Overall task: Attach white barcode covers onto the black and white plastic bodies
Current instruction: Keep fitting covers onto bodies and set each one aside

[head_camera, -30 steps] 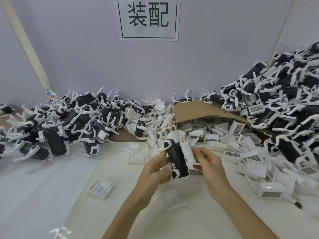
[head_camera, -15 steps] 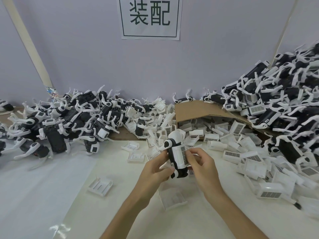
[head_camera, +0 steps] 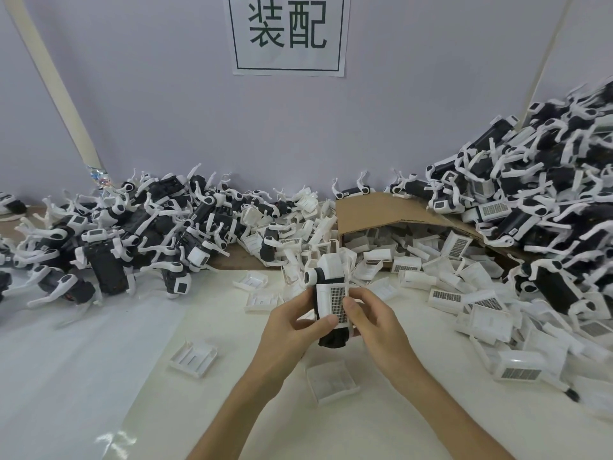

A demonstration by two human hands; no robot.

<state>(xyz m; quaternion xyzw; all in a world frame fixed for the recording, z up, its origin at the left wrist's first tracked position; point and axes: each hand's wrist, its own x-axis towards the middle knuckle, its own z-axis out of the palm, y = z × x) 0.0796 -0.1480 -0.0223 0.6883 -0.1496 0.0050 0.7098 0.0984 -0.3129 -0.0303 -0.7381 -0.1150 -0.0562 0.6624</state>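
Note:
At the middle of the table both my hands hold one black and white plastic body (head_camera: pixel 326 273) upright above the surface. A white barcode cover (head_camera: pixel 333 302) lies against its front, barcode facing me. My left hand (head_camera: pixel 295 327) grips the body from the left, thumb on the cover's lower edge. My right hand (head_camera: pixel 371 318) grips it from the right, thumb pressing the cover's right side. The body's lower black end (head_camera: pixel 333 340) shows below my fingers.
Piles of black and white bodies lie at the back left (head_camera: pixel 109 234) and the right (head_camera: pixel 537 200). Loose barcode covers (head_camera: pixel 464 290) spill from a cardboard box (head_camera: pixel 374 210). Single covers (head_camera: pixel 194 358) (head_camera: pixel 331 383) lie near my arms on the white table sheet (head_camera: pixel 83 376).
The cover, earlier held beside the body by my right hand, now sits on the body's front. The body has turned so the barcode faces me; both thumbs have moved onto the cover.

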